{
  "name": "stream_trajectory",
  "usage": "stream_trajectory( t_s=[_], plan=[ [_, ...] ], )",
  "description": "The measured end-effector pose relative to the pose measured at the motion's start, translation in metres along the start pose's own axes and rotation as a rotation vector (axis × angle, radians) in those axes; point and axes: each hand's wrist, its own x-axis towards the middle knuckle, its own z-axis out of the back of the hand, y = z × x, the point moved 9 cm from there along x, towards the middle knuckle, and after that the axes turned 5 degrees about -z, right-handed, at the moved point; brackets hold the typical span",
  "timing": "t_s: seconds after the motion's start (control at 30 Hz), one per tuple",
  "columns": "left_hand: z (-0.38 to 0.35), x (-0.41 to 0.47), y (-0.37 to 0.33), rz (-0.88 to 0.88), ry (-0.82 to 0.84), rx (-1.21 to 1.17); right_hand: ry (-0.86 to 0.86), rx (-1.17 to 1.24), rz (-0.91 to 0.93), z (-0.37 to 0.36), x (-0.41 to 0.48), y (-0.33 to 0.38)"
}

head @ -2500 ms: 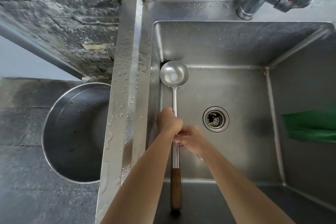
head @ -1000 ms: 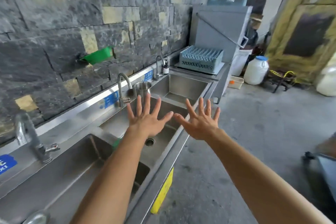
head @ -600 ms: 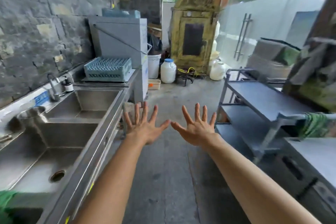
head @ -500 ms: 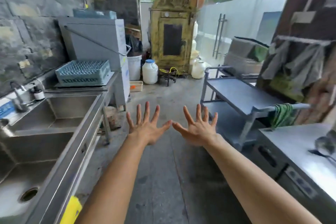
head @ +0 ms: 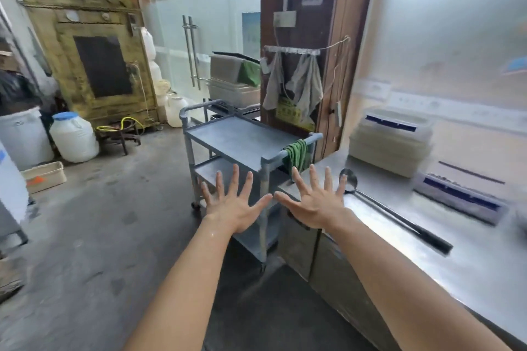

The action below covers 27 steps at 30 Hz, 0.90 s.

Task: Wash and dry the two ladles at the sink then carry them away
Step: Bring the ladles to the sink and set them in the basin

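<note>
Both my hands are held out in front of me, palms away, fingers spread wide and holding nothing. My left hand [head: 232,206] hovers in front of a grey cart. My right hand [head: 312,202] is over the near corner of a steel counter [head: 470,259]. One metal ladle [head: 390,209] with a dark handle lies flat on that counter, its bowl just right of my right fingertips and its handle pointing toward the right. The sink and the other ladle are out of view.
A grey two-shelf cart [head: 233,137] stands ahead with a green cloth [head: 296,155] over its handle. Stacked trays [head: 390,142] sit on the counter. White jugs [head: 73,137], a gold cabinet [head: 91,54] and a glass door [head: 199,37] lie beyond a wet concrete floor.
I let go of the ladle in the sink and turned right, away from the sinks. My spread hands stayed raised while the cart and counter with a ladle came into view.
</note>
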Motion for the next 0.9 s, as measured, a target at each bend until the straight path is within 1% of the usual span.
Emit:
stream_trajectory(
  t_s=[0.17, 0.4, 0.6, 0.77, 0.9],
  plan=[
    [-0.008, 0.087, -0.062, -0.174, 0.042, 0.011, -0.003, 0.004, -0.152, -0.001, 0.050, -0.064],
    [-0.028, 0.185, -0.134, -0.341, 0.083, 0.018, 0.030, 0.025, -0.347, -0.022, 0.089, -0.146],
    [-0.070, 0.228, -0.187, -0.428, 0.148, 0.067, 0.103, 0.041, -0.497, -0.048, 0.102, -0.216],
    [-0.108, 0.262, -0.234, -0.447, 0.223, 0.053, 0.144, 0.068, -0.548, -0.071, 0.121, -0.269],
    [-0.139, 0.290, -0.285, -0.456, 0.288, 0.028, 0.181, 0.095, -0.572, -0.091, 0.141, -0.323]
  ],
)
